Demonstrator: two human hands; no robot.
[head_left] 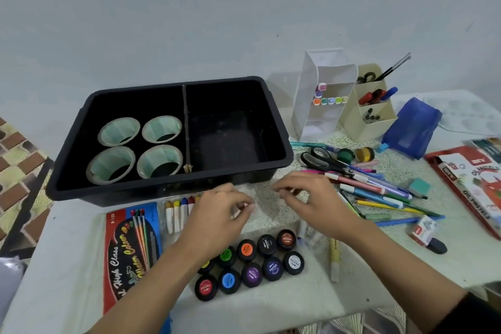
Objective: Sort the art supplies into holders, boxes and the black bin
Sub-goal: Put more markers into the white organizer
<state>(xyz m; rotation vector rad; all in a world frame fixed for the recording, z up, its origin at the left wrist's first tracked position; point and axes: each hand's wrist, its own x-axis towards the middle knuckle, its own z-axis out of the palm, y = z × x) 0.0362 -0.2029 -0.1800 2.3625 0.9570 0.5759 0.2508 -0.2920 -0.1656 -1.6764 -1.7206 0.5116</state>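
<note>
Black plastic formed the bin [162, 188], which sat on the table [67, 266] at about eleven o'clock from the hands. A divider [186, 127] split it into two compartments, and four rolls of tape [119, 131] lay flat in the left one, two by two. Just in front of the bin's near wall, the left hand [217, 214] and the right hand [311, 203] hovered close together over the speckled surface. Each had its fingers [295, 184] curled and the tips drawn together as in a pinch. A pale, glassy patch lay between them, but I could not tell whether either hand held anything. At six o'clock from the hands stood a cluster of black-lidded poster paint pots [271, 266] with coloured labels, and the left forearm crossed over some of them. At eight o'clock lay a red brush pack [127, 257], and just beside it, at nine o'clock, a row of crayons [177, 214] partly hidden by the left hand. At three o'clock a heap of pens and pencils [379, 195] spread out, with black-handled scissors [320, 160] at its far edge. At one o'clock stood a white holder [309, 95] showing coloured marker caps and, just beside it on the right, a beige holder [363, 125] with pens and brushes. A blue mesh pouch [412, 127] lay near that. An oil pastels box [471, 187] lay at the table's right edge.
</note>
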